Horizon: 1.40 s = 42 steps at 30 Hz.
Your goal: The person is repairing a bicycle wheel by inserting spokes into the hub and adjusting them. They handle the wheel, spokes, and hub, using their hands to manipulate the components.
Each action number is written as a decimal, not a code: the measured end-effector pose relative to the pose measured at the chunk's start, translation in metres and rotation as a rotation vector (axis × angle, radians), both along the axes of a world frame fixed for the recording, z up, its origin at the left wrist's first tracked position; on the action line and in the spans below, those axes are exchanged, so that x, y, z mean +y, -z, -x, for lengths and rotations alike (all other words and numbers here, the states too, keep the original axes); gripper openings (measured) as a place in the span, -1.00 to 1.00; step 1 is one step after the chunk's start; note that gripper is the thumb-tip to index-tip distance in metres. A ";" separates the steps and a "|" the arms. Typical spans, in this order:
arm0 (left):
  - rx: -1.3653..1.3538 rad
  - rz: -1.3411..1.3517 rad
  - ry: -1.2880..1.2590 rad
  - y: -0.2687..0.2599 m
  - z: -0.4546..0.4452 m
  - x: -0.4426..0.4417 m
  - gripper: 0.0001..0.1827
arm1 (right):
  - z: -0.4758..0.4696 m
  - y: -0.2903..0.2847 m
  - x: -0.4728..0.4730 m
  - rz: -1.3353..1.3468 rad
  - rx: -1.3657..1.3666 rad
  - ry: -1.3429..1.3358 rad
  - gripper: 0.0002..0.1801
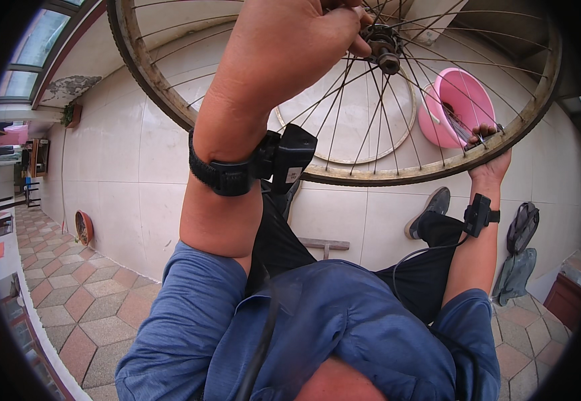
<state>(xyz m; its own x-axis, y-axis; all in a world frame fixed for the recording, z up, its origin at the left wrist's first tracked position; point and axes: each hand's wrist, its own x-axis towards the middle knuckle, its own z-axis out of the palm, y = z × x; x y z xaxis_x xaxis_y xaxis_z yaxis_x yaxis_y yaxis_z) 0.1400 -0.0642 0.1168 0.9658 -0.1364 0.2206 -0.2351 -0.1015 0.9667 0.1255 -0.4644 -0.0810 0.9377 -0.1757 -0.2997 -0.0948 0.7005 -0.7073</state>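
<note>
A spoked bicycle wheel (370,176) with a worn, stained rim and a dark tyre is held up before me, its upper part outside the picture. My left hand (320,27) is at the rusty hub (384,45), fingers curled by the spokes. The top edge cuts this hand off, so its grip is partly hidden. On the right, my right hand (488,150) grips the wheel's lower rim, with the palm under the tyre and fingertips showing inside the rim. Through the spokes I see a bare, thin hoop (415,108), like a wheel rim, on the tiles.
A pink bucket (428,128) with dark long items inside stands behind the wheel. A T-shaped wooden piece (326,244) lies between my feet. To the right are a dark bag (522,228) and a grey sheet-like item (516,275). A plant pot (84,228) stands left.
</note>
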 end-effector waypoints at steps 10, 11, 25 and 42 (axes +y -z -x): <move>0.000 -0.010 0.005 -0.004 0.001 -0.001 -0.91 | -0.001 -0.001 0.002 -0.033 -0.009 0.023 -0.65; 0.017 -0.028 -0.010 -0.004 0.001 -0.001 -0.91 | -0.002 0.000 0.001 -0.034 -0.011 0.023 -0.65; -0.016 0.042 0.041 -0.005 0.005 0.002 -0.89 | -0.001 -0.001 0.003 -0.059 -0.013 0.026 -0.67; -0.127 -0.085 0.024 0.011 -0.002 0.009 -0.95 | 0.000 0.003 0.002 -0.092 -0.065 0.001 -0.65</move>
<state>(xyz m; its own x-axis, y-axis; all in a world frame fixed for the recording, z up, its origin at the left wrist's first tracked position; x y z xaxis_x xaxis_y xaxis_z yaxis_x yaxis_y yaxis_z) 0.1421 -0.0547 0.1055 0.9271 -0.1824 0.3274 -0.3582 -0.1745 0.9172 0.1250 -0.4627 -0.0841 0.9554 -0.1514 -0.2535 -0.0500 0.7631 -0.6443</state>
